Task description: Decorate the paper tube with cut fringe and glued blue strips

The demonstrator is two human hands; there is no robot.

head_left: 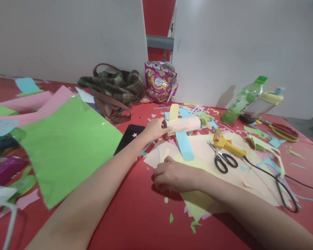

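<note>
My left hand [156,127] is closed on the near end of a paper airplane [185,124]. Its body is a pale pink paper tube with a dark opening at the left end and green at the right. A yellow paper wing [174,111] sticks up from it, and a blue paper wing [185,146] points down towards me. Over the red table's edge of pale paper, my right hand [173,175] rests with its fingers curled together; whatever they may hold is hidden. Black-handled scissors [222,159] and a yellow glue gun [228,144] lie to the right.
A green sheet [70,146] and a phone [129,137] lie left. Behind stand a plaid bag [114,86] and a purple snack bag [160,81]. A green bottle [243,99], clear cup [263,104] and pliers [283,132] are right. Paper scraps cover much of the red table [125,222].
</note>
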